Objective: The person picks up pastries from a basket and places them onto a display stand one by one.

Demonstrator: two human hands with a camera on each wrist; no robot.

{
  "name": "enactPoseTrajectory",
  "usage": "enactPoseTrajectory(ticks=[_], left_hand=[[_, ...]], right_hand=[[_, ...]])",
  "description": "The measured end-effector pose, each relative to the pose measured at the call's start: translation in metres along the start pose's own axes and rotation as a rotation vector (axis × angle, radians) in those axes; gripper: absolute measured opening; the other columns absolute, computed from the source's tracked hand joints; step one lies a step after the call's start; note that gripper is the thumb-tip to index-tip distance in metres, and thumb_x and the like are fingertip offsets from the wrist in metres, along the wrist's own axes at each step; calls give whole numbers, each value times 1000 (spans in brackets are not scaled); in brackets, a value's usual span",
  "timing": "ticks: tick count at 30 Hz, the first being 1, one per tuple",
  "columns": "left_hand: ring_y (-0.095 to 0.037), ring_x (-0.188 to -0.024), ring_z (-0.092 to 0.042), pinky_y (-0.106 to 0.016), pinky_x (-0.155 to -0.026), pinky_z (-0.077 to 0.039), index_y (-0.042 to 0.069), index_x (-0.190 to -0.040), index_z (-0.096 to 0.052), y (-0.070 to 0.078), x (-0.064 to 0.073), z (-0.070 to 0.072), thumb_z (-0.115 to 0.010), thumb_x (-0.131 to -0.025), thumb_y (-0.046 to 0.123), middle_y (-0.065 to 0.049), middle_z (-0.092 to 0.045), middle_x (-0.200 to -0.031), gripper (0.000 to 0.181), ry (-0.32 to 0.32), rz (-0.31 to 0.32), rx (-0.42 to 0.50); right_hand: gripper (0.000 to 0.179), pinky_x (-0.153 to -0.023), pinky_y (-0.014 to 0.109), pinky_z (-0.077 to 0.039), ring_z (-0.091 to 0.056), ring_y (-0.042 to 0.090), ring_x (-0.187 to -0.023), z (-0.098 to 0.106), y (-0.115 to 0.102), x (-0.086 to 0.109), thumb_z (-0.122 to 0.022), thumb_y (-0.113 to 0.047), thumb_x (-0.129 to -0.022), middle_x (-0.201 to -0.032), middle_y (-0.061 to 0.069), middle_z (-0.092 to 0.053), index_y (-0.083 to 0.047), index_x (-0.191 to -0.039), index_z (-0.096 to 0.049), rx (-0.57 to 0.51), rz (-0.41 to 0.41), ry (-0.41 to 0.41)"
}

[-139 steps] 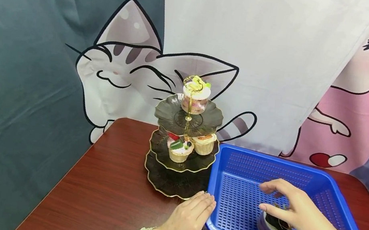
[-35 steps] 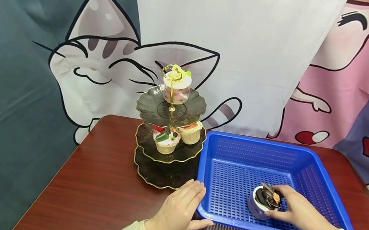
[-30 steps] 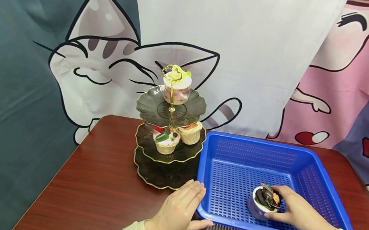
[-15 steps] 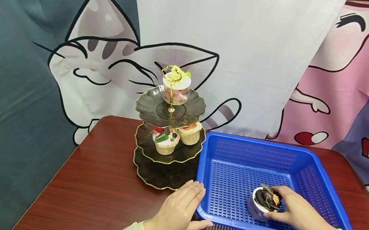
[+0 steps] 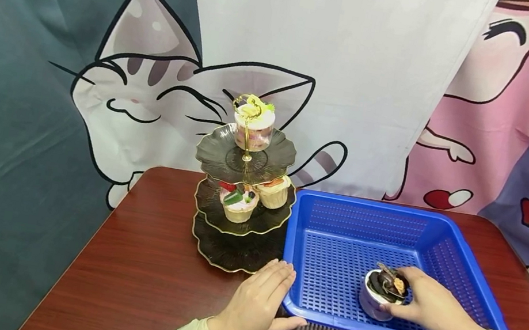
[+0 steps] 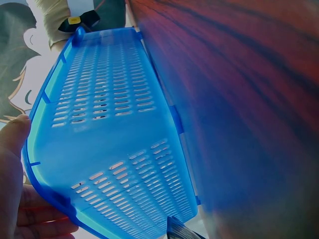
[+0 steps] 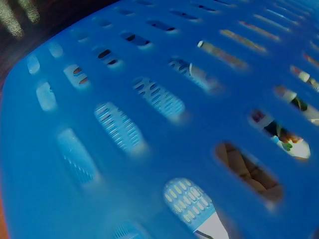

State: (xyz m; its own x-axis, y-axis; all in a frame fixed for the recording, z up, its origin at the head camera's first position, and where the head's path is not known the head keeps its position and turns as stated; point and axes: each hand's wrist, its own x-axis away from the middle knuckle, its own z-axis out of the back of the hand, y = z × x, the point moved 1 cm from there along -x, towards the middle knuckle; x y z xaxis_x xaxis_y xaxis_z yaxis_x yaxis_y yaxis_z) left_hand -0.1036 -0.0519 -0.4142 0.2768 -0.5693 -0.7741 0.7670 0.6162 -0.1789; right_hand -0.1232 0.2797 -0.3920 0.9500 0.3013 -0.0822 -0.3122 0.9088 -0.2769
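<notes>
In the head view my right hand (image 5: 435, 307) holds a cup dessert (image 5: 375, 301) in a clear cup, with dark chocolate-like topping over white. My thumb is at its near side and my fingers curl round its far right. It sits low in the front part of a blue plastic basket (image 5: 343, 322). My left hand (image 5: 256, 304) rests against the basket's front left corner, fingers straight and together, thumb spread along the front rim. The left wrist view shows left fingers at the basket rim (image 6: 50, 201). In the right wrist view the basket wall (image 7: 149, 164) hides most of the dessert.
Left of the basket stands a dark three-tier stand (image 5: 224, 152) with gold edges. A layered dessert cup (image 5: 254, 131) is on its top tier; a pink-topped cupcake (image 5: 238, 207) and a cream one (image 5: 274, 193) are on the middle tier. A cartoon curtain (image 5: 366, 59) hangs behind the table (image 5: 143, 261).
Earlier my right hand hovered over the dessert with spread fingers; now it grips it. In the last second the dessert has shifted slightly right. My left hand stays at the basket corner.
</notes>
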Motion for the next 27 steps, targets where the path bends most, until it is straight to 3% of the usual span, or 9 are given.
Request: enactPoseTrajectory(ticks=[12,27], left_hand=[[-24,-104,-67,-35,-99,-51,-1,-108,-67,0,0,1,-71,-74,60,-12,-70,-106,70,-8,0,-6],[-23,-104,-67,-35,-99,-52,-1,-107,-67,0,1,1,-71,-74,61,-11,-70,-106,70,1,4,-4]], right_hand=[[78,-73,42,-52,-61,22,-90,12,-5,3,-78,-56,-69,-107,13,-65,2,-116,-59,-32,-40,36],[79,-72,40,-53,-62,22,-89,25,-16,7,-78,-58,-68,-105,14,-66,3,-116,-59,-24,-55,24]])
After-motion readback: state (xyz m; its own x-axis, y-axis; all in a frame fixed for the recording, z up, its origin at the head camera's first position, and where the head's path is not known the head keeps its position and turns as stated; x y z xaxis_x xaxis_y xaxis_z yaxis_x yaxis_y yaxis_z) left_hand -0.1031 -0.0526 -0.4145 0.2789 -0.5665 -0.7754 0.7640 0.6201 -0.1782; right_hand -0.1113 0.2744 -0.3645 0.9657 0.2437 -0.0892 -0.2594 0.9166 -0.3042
